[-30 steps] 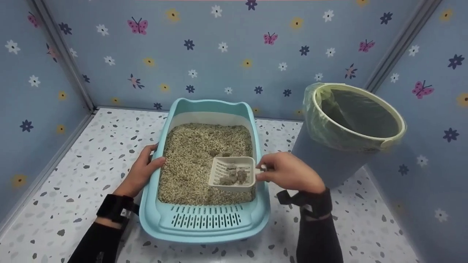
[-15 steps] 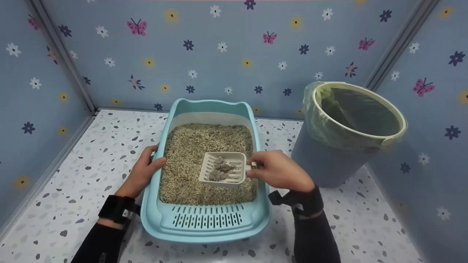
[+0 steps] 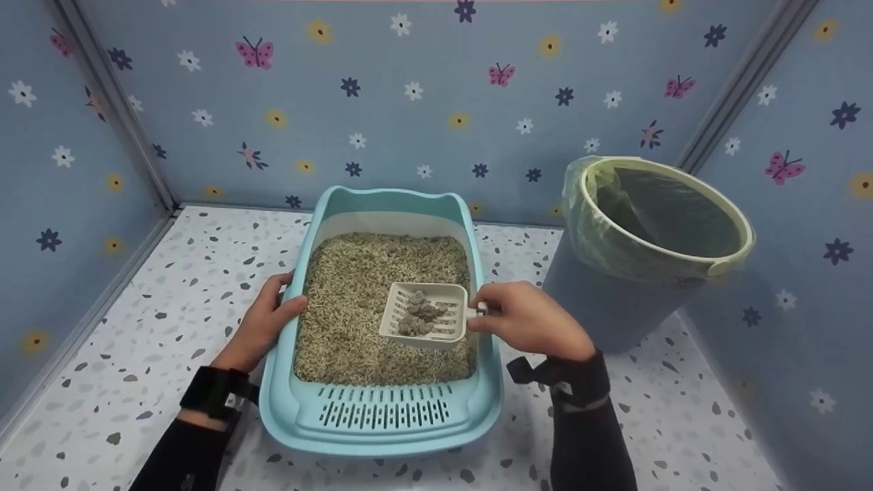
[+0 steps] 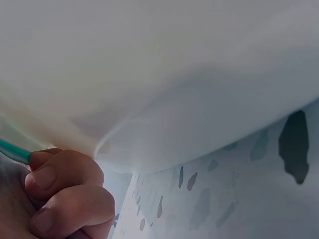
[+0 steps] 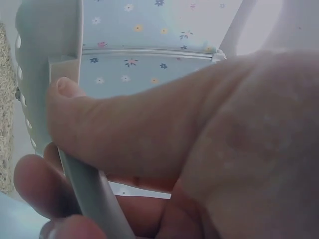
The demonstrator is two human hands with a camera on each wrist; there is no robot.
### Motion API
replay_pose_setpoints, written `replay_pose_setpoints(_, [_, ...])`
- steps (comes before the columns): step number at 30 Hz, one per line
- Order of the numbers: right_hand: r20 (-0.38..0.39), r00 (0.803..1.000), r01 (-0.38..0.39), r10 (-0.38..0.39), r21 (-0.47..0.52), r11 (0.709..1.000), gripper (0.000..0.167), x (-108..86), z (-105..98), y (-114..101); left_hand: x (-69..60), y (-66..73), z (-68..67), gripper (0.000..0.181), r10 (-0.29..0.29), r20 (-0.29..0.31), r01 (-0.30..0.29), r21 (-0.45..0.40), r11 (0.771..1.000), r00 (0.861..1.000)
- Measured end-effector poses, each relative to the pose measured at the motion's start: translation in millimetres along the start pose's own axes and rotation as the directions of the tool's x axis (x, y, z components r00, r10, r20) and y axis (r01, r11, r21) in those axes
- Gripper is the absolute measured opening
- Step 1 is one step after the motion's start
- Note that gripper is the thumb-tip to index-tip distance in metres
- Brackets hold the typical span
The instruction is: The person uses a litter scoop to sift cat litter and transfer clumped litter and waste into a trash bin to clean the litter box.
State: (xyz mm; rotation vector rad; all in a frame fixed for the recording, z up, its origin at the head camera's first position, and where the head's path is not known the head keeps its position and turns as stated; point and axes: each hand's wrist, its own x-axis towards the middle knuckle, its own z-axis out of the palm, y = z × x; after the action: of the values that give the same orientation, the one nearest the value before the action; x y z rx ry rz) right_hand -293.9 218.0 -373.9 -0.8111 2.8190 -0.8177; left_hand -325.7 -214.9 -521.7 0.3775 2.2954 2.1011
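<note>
A light blue litter box (image 3: 382, 436) stands on the floor, filled with tan pellet litter (image 3: 348, 307). My left hand (image 3: 262, 320) grips its left rim, thumb over the edge; in the left wrist view the curled fingers (image 4: 75, 204) lie under the rim beside the white outer wall (image 4: 149, 89). My right hand (image 3: 532, 317) holds a cream slotted litter scoop (image 3: 443, 332) by its handle, level above the litter at the box's right side. Several grey-brown clumps (image 3: 419, 315) lie in the scoop. In the right wrist view the thumb presses on the scoop's handle (image 5: 94, 199).
A tall blue-grey bin (image 3: 593, 300) with a pale rim and a yellowish liner bag (image 3: 580, 211) stands right of the box. Flower-patterned walls (image 3: 409, 102) close in the back and both sides. The floor (image 3: 157, 300) is white with grey speckles.
The scoop has shifted left and then slightly back right above the litter, and the clumps in it have moved about. My left hand keeps its place on the rim.
</note>
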Motion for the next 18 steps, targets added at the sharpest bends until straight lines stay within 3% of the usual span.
replay_pose_setpoints(12, [-0.081, 0.997, -0.005, 0.004, -0.019, 1.0, 0.013, -1.8, -0.4, -2.0, 0.9, 1.3, 0.9, 0.06, 0.005, 0.005, -0.005, -0.004, 1.0, 1.0])
replay_pose_setpoints(18, [-0.125, 0.989, -0.084, 0.082, -0.012, 0.996, 0.019, -6.1, -12.3, -0.8, 0.0, -2.3, 0.4, 0.061, -0.002, -0.005, 0.002, 0.011, 1.0, 1.0])
